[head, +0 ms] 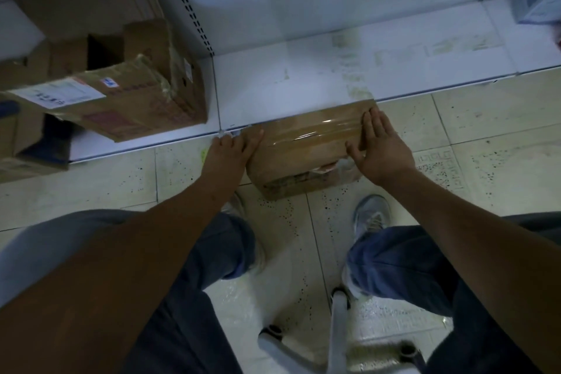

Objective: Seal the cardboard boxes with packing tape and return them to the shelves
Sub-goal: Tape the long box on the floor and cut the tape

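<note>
Cardboard box (303, 143), its top seam covered by a glossy strip of tape (321, 130), held between both hands at the front lip of the bottom shelf (303, 79). The box's far edge meets the shelf edge; its near end appears to hang out over the tiled floor (455, 143). The left hand (232, 150) lies flat against the left end, fingers straight; the right hand (379, 149) lies on the right end, fingers extended over the top and thumb spread along it. Neither hand curls round the box: both are open and press inward from opposite sides.

Risks, as judged from this position: the hold depends on inward pressure alone, so any slackening could let the box drop to the floor. If the far edge catches on the shelf lip, a forward push could tilt the box or slide the palms off it. Torn paper at the near right corner suggests weak cardboard there. A larger, open box (121, 91) stands on the shelf well to the left, apart from the hands.
</note>
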{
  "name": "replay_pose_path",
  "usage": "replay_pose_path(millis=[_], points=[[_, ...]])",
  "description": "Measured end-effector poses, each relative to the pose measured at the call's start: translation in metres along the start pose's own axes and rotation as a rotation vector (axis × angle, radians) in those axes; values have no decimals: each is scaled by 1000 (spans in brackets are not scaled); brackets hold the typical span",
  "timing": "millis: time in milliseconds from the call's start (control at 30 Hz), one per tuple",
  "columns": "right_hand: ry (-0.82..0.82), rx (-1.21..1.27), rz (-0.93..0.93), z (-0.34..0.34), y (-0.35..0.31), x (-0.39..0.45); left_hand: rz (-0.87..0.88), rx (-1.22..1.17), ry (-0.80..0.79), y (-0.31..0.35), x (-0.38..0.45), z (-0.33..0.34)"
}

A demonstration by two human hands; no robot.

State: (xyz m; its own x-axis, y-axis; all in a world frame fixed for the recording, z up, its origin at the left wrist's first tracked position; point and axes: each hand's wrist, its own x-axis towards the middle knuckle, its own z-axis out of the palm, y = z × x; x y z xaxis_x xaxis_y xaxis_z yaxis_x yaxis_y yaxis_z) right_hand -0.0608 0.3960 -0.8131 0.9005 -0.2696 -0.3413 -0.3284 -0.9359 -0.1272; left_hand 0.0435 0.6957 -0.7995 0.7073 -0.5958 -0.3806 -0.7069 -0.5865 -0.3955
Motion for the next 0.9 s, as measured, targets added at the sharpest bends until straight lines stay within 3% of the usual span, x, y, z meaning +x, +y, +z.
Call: replay_pose_path(millis=[100, 200, 300, 333, 400, 467, 600, 767, 900], points=[[51, -34, -5, 9, -17, -1, -31, 3, 38, -3, 6, 10], [-39, -62, -292, 24, -58, -6, -49, -91, 8, 11, 8, 3], [-50, -144, -387, 29, -62, -4, -27, -193, -52, 17, 15, -16], [-41, -160, -398, 25, -50, -4, 25, -373, -51, 18, 21, -18], [-55, -166, -417, 18, -12, -3, 50, -983, -177, 20, 28, -33], [-96, -105, -369, -1, 22, -5, -12, -1283, -261, 31, 32, -48], [-204, 54, -130, -33, 18, -14, -125, -1124, -186, 58, 28, -47], [-181, 39, 110, -6, -47, -13, -132, -1261, -185, 56, 40, -37], [-152, -3, 144, 8, -61, -9, -153, -1220, -193, 60, 44, -23]])
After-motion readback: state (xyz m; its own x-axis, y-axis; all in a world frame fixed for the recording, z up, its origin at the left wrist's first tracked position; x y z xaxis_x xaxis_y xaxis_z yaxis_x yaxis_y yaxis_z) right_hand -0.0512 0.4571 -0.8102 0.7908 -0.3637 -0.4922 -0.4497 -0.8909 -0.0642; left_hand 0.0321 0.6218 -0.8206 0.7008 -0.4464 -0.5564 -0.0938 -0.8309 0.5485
